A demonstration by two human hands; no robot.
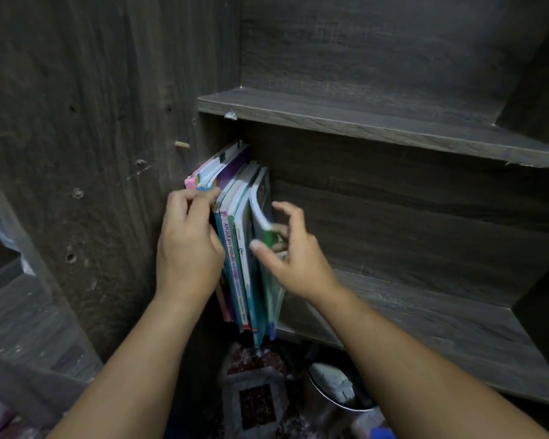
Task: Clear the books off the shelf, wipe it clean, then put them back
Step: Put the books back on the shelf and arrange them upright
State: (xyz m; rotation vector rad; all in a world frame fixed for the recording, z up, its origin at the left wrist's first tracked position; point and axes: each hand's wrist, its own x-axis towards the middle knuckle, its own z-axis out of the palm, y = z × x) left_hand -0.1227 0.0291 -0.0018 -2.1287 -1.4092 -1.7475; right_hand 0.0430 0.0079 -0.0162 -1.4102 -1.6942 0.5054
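Several thin books (235,236) stand upright at the left end of a dark wooden shelf (393,299), leaning against the cabinet's side wall. My left hand (187,245) lies against the left side of the stack, its fingertips curled over the top edges of the leftmost books. My right hand (292,258) is at the right side of the stack. Its thumb and fingers pinch the green-spined rightmost book (262,210), which bends outward from the others.
An upper shelf (362,122) overhangs the books. The cabinet's left side panel (92,153) has a wooden peg sticking out. Below the shelf sit a patterned cloth (254,394) and a round metal container (336,388). The shelf board to the right of the books is bare.
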